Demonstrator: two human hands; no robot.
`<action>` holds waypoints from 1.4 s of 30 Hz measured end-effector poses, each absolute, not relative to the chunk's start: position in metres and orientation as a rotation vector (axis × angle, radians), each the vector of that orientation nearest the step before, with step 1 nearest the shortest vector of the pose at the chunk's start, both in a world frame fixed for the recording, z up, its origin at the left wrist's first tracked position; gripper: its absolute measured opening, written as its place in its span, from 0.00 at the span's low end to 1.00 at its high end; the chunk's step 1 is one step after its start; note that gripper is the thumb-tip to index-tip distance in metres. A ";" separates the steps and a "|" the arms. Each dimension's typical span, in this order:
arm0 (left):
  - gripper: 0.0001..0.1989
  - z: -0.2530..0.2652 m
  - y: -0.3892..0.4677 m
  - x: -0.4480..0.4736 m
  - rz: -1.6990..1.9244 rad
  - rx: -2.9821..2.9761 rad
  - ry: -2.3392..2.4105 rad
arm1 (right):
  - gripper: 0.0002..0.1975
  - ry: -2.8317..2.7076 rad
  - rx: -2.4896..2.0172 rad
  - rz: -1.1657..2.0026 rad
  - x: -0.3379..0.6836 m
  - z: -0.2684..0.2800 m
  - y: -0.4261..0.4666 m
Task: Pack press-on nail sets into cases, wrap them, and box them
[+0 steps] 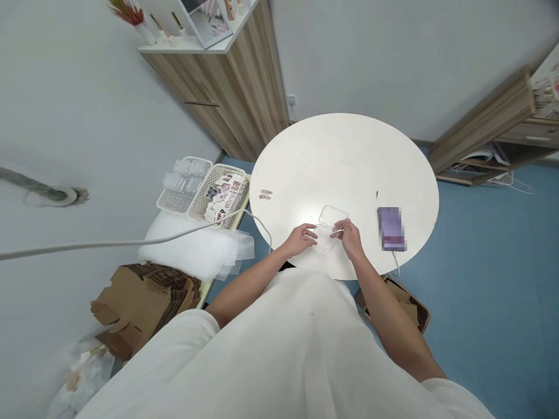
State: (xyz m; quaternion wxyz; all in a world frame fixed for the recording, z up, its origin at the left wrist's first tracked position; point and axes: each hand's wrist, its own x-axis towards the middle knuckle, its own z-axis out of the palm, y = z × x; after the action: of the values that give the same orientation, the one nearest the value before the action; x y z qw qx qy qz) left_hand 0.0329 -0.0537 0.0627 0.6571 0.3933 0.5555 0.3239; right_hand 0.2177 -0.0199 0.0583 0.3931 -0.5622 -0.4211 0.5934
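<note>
Fingers of the left hand (302, 240) are clamped on the left edge of a clear plastic case (324, 240); those of the right hand (350, 237) grip its right side, hiding part of it. The case, its 1 lid (334, 215) swung back, is near the front edge of the white table (345, 157). Its transparent walls are hard to make out. Pixelation hides the phone (392, 228) screen.

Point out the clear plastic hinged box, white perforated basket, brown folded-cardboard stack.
Clear plastic hinged box (324, 237): head view, near half.
White perforated basket (201, 201): head view, inner left wall.
Brown folded-cardboard stack (136, 295): head view, broad flat face.
</note>
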 end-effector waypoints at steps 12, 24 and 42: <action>0.24 0.028 -0.071 0.035 0.763 0.781 1.442 | 0.27 -1.193 -1.681 1.414 0.209 0.028 -0.059; 0.25 0.007 -0.064 0.055 0.498 1.233 1.692 | 0.32 -1.354 -1.883 1.359 0.203 0.010 -0.076; 0.15 0.013 -0.060 0.058 0.628 1.105 1.516 | 0.19 -1.196 -1.792 1.415 0.204 0.010 -0.074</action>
State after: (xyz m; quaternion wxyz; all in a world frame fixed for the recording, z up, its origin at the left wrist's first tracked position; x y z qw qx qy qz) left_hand 0.0578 -0.0598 0.0126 0.5497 0.4666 0.6402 0.2651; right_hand 0.2039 -0.0737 0.0100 0.2785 -0.6678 -0.4455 0.5273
